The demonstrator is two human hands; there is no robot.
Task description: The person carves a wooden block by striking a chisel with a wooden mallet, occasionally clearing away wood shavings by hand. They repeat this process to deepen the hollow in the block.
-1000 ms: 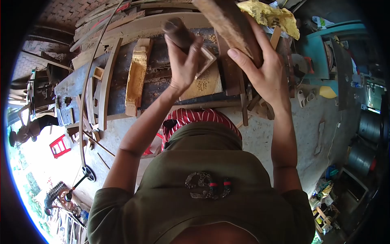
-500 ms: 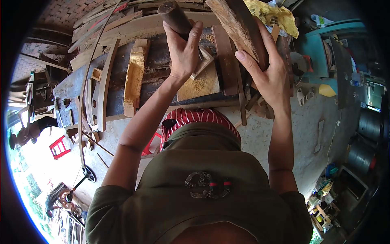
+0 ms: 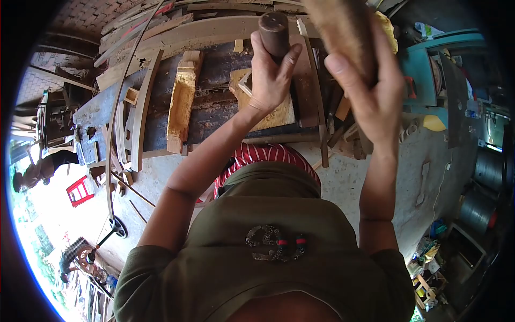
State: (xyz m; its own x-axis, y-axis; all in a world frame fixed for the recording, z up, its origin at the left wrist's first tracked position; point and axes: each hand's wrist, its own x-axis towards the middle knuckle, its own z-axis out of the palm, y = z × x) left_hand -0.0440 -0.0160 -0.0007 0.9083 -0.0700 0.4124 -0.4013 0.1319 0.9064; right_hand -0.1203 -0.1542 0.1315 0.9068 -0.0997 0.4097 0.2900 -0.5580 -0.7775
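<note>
My left hand (image 3: 270,86) is wrapped round a dark, round wooden handle (image 3: 274,33) held upright over the bench; its lower end is hidden by the hand. Behind that hand a pale, angular wooden piece (image 3: 245,84) partly shows on a light wooden board (image 3: 276,119). My right hand (image 3: 380,99) grips a thick block of wood (image 3: 343,32), raised to the right of the handle and apart from it. The block is blurred by motion, and its far end runs out of the top of the view.
The dark workbench (image 3: 209,110) carries a hollowed light wood piece (image 3: 181,104), a long strip (image 3: 145,110) and a small square frame (image 3: 131,96). Planks are stacked behind. A teal machine (image 3: 424,88) stands right. Two other people (image 3: 45,170) are at the far left, beyond a red stool (image 3: 80,192).
My left hand and the round handle have shifted right. My right hand has moved up and right with the block, which now blurs and looks larger. The board's left part is more exposed.
</note>
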